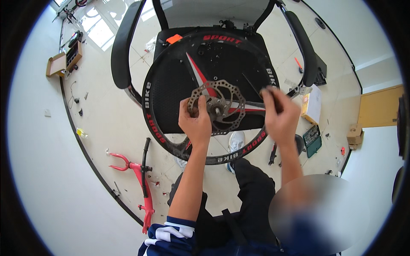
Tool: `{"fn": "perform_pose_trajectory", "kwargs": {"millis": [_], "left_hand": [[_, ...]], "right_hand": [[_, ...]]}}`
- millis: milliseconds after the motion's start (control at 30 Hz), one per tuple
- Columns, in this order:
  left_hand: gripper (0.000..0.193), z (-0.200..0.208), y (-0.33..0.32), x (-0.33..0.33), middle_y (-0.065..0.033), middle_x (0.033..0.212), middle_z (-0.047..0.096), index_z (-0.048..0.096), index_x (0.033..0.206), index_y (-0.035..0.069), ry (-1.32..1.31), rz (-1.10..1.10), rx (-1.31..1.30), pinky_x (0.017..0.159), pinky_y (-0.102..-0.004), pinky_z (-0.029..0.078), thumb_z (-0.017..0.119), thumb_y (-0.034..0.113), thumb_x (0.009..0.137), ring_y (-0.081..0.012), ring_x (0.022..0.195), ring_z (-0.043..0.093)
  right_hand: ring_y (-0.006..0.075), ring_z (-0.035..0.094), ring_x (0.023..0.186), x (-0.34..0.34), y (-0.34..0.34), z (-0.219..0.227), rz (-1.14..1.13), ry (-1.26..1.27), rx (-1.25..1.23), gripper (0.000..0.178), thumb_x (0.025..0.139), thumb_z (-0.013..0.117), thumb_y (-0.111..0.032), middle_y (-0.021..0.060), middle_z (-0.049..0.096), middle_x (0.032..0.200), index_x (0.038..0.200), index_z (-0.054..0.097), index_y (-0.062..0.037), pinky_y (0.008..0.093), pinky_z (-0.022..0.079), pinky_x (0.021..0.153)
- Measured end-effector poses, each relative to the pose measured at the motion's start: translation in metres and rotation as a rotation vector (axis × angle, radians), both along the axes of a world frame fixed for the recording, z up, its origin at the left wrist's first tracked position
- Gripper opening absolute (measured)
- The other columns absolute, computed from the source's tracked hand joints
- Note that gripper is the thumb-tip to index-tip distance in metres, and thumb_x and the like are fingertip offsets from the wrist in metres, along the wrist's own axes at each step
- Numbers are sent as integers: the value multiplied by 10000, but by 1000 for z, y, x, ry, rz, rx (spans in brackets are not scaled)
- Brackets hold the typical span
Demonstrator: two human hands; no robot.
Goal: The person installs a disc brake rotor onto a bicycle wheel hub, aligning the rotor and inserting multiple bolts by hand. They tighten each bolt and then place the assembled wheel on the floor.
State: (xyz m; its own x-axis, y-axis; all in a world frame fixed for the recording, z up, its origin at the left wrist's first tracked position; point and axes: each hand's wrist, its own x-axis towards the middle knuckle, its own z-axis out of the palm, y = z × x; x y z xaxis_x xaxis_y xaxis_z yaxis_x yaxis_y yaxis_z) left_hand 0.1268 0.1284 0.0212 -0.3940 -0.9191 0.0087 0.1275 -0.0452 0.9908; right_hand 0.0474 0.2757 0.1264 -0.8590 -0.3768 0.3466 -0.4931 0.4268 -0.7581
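Brake disc (210, 105), perforated metal, at centre of frame, around hub axle (217, 112) of black bicycle wheel (200, 73) with red-white spokes. Head view: wheel lies flat on chair seat (168, 85), overhanging seat's lower edge. Left hand (195, 121) grips disc's left edge, thumb on top. Right hand (282, 115), right of centre, pinches slim dark rod (251, 82), tip pointing upper left. Pinkish-red bicycle frame (141, 175) on floor, lower left. Open cardboard box (57, 66), upper left. Green case (314, 145), right side.

Bike-repair room: black bicycle wheel (197, 72) overhanging black chair seat (169, 85), near edge; pink metal bicycle frame (140, 175) on pale tiled floor (104, 132), left edge.
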Motion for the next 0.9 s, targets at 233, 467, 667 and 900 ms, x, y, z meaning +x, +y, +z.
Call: {"fn": "perform_pose_trajectory", "kwargs": {"millis": [233,467,667,900], "left_hand": [[211,15,-9,1,59,693,552,643,910,-5,-93,-121,21,562,-202,325,718,190,942,-13,616,414],[323,26,-34,4,11,699,585,680,937,-51,-218,-204,-146,587,-221,372,660,268,988,-45,648,457],[184,24,-47,13,-55,803,653,688,899,-22,-119,-24,-360,619,-242,432,694,155,949,-100,664,558],[149,51,-33,27,-76,860,709,760,928,1,201,-543,-430,660,-236,474,809,34,792,-121,742,620]], "right_hand": [[373,696,857,-132,-71,-75,302,165,585,248,892,697,-211,206,703,883,1034,699,-7,454,555,764],[402,686,959,-164,-124,-119,239,244,513,245,868,713,-233,219,705,987,1014,711,-37,486,559,837],[237,707,789,-122,-97,-65,345,-4,263,228,833,759,-198,148,741,896,985,753,-27,342,541,744],[87,681,817,25,2,-11,159,-795,-469,166,857,768,-4,71,751,906,1012,741,51,215,530,747]]}}
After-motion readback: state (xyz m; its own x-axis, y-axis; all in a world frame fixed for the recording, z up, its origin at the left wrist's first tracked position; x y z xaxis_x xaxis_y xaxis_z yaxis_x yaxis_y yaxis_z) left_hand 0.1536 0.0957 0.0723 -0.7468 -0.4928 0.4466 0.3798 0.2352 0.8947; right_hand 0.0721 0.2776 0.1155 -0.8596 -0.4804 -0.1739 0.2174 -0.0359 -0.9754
